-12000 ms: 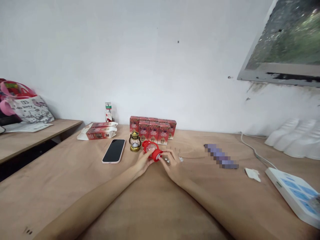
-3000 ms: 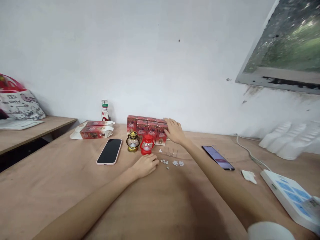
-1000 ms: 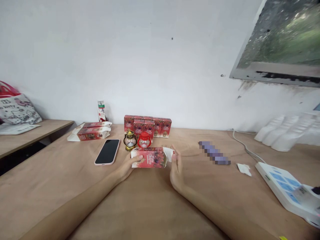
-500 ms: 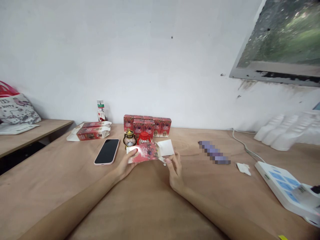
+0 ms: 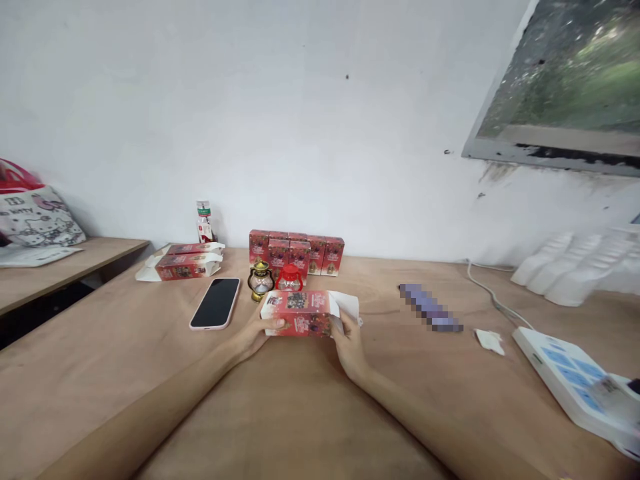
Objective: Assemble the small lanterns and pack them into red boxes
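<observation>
A red printed cardboard box (image 5: 305, 315) lies sideways in front of me, with two of its printed faces showing. My left hand (image 5: 255, 337) is closed on its left end, thumb on the near face. At the right end, where a white flap (image 5: 350, 305) stands out, my right hand (image 5: 350, 347) is closed on the box edge; its fingertips are partly hidden by the opening. Just behind the box stand a gold-and-black mini lantern (image 5: 261, 280) and a red mini lantern (image 5: 289, 278). What is inside the box cannot be seen.
Several red boxes (image 5: 333, 255) stand near the wall. Open-flapped boxes (image 5: 187, 265) lie to the left, near a phone (image 5: 216, 303) and a small bottle (image 5: 205, 221). Rightward are a blurred purple item (image 5: 430, 308), a white scrap (image 5: 489, 341), a power strip (image 5: 555, 367) and white objects (image 5: 570, 270).
The box has turned so that a second printed face shows above the near one. My right hand has come in closer against its open end. Both lanterns stay put.
</observation>
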`<state>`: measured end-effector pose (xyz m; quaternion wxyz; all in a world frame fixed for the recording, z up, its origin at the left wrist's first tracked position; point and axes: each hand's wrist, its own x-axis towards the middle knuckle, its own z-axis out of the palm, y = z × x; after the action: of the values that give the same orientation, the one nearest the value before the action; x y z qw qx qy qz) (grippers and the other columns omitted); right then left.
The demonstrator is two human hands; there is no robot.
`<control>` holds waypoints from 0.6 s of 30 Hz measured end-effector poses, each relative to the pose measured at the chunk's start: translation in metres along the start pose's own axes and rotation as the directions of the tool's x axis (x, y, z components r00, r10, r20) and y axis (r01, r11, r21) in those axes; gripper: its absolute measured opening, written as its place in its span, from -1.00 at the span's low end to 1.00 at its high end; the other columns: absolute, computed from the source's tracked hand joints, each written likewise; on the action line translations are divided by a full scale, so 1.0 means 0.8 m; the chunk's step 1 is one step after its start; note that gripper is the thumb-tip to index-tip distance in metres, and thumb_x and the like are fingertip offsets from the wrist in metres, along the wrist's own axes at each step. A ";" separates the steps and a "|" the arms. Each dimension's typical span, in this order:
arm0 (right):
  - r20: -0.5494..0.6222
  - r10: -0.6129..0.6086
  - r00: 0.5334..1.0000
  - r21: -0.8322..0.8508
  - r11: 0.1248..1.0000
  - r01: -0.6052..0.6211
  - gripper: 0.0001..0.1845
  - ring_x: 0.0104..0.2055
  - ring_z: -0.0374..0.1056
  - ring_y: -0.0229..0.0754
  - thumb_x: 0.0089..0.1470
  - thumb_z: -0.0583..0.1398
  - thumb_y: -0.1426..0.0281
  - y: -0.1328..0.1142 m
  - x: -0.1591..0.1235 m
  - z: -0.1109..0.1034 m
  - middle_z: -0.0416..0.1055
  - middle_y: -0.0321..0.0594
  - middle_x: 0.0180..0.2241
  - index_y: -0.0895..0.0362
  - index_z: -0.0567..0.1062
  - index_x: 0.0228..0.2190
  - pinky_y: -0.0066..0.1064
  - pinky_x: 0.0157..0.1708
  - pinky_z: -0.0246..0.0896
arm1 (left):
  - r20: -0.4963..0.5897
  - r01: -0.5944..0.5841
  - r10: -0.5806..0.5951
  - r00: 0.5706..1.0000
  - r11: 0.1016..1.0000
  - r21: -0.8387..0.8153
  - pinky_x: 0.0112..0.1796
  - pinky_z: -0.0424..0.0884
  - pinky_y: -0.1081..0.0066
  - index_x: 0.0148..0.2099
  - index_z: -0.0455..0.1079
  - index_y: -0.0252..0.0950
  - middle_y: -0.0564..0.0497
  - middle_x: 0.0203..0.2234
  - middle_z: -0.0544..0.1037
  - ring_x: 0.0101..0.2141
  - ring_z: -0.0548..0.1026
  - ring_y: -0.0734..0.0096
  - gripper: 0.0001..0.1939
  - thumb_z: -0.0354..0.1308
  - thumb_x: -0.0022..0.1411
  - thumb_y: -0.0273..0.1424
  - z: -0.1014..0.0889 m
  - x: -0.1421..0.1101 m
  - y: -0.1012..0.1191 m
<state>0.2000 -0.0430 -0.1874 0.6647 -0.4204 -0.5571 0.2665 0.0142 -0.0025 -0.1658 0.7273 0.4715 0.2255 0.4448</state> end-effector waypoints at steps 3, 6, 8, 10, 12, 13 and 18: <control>-0.018 0.009 1.000 0.006 1.000 -0.009 -0.78 -0.28 0.32 -0.12 -0.03 0.15 0.24 -0.001 0.001 0.001 0.47 -0.25 -0.44 0.11 0.50 -0.48 -0.33 -0.23 0.24 | -0.010 -0.004 0.004 1.000 1.000 0.005 0.00 0.33 0.19 0.08 0.23 -0.21 -0.05 -0.17 0.55 -0.07 0.47 0.11 -0.20 0.41 -0.27 -0.47 0.001 -0.002 0.000; -0.085 0.019 0.996 -0.016 1.000 -0.020 -0.74 -0.45 0.24 -0.21 -0.10 0.21 0.19 0.001 0.002 -0.001 0.35 -0.33 -0.57 0.12 0.42 -0.61 -0.41 -0.41 0.19 | -0.046 -0.013 0.014 0.999 1.000 0.025 -0.07 0.37 0.24 0.03 0.26 -0.24 -0.06 -0.23 0.57 -0.12 0.49 0.12 -0.25 0.42 -0.28 -0.44 0.003 -0.002 0.003; -0.136 0.047 0.990 0.029 0.999 -0.043 -0.72 -0.47 0.23 -0.25 -0.12 0.24 0.16 -0.001 0.007 -0.003 0.33 -0.34 -0.55 0.12 0.42 -0.57 -0.44 -0.43 0.17 | -0.086 -0.023 0.026 0.996 0.999 0.045 -0.15 0.41 0.27 -0.03 0.29 -0.29 -0.06 -0.30 0.57 -0.18 0.51 0.13 -0.34 0.39 -0.24 -0.38 0.008 -0.001 0.014; -0.179 0.087 0.980 0.167 0.984 -0.057 -0.70 -0.39 0.30 -0.25 -0.13 0.25 0.13 -0.009 0.018 -0.006 0.38 -0.31 -0.45 0.12 0.43 -0.49 -0.42 -0.36 0.23 | -0.119 -0.073 0.082 0.990 0.994 0.079 -0.24 0.43 0.32 -0.09 0.31 -0.31 -0.03 -0.36 0.57 -0.26 0.53 0.20 -0.44 0.36 -0.20 -0.36 0.017 0.000 0.039; -0.215 0.117 0.970 0.328 0.944 -0.041 -0.68 -0.29 0.35 -0.23 -0.14 0.27 0.12 -0.024 0.034 -0.012 0.42 -0.28 -0.33 0.10 0.41 -0.45 -0.37 -0.29 0.28 | -0.131 -0.195 0.217 0.967 0.967 0.161 -0.32 0.42 0.41 -0.15 0.29 -0.30 0.03 -0.40 0.54 -0.37 0.52 0.35 -0.46 0.35 -0.26 -0.44 0.027 -0.001 0.078; -0.234 0.120 0.965 0.382 0.924 -0.022 -0.68 -0.27 0.36 -0.23 -0.15 0.28 0.12 -0.033 0.044 -0.016 0.43 -0.27 -0.29 0.09 0.39 -0.46 -0.34 -0.28 0.31 | -0.157 -0.271 0.305 0.939 0.941 0.203 -0.37 0.40 0.45 -0.19 0.29 -0.30 0.06 -0.43 0.52 -0.42 0.49 0.42 -0.48 0.34 -0.28 -0.45 0.032 -0.002 0.100; -0.145 0.022 0.989 0.264 0.964 0.017 -0.71 -0.29 0.40 -0.23 -0.15 0.30 0.18 -0.084 0.091 -0.038 0.46 -0.28 -0.28 0.10 0.39 -0.46 -0.30 -0.27 0.36 | -0.327 -0.440 0.657 0.680 0.722 0.534 -0.44 0.35 0.40 -0.23 0.13 -0.23 0.10 -0.44 0.43 -0.46 0.43 0.44 -0.43 0.34 -0.33 -0.45 0.048 -0.022 0.198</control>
<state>0.2393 -0.0249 -0.0927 0.7538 -0.3471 -0.4655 0.3076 -0.0348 -0.0110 -0.0094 0.3544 0.5296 0.3364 0.6934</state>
